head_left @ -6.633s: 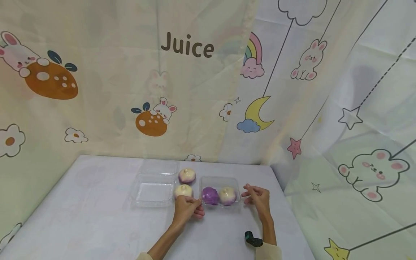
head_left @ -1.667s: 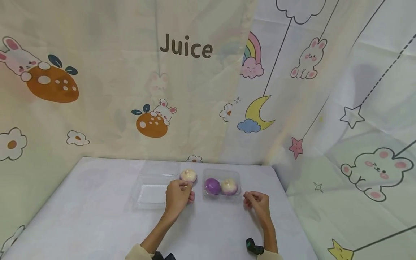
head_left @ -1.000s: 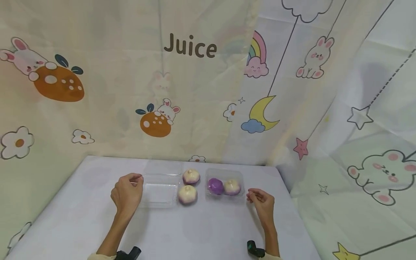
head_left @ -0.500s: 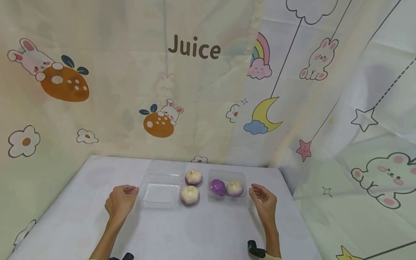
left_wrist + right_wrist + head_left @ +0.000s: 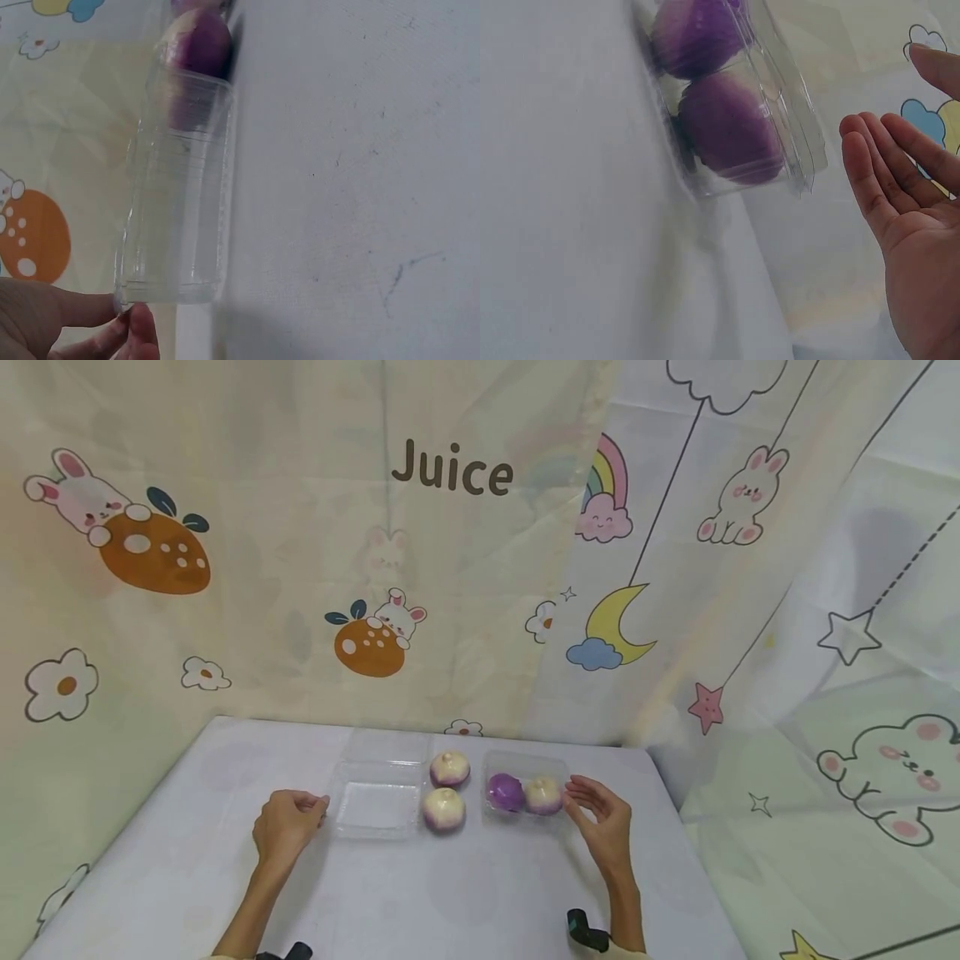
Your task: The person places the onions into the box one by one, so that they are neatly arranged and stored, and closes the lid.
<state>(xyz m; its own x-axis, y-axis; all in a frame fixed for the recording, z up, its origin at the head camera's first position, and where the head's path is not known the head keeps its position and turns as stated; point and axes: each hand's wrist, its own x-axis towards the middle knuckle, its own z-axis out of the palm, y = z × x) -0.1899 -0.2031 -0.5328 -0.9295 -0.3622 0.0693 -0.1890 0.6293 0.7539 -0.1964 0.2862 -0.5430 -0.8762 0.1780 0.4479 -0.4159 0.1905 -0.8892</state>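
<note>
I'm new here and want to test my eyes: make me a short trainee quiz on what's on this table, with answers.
1. Count: how many round things sit between the empty box and the filled box?
2. True or false: the right hand holds one of the round things.
3. Choose: which is nearest the left hand?
A) the filled box
B) the empty box
C) the round things

Key: 1. Two. 2. False; it holds nothing. 3. B.
</note>
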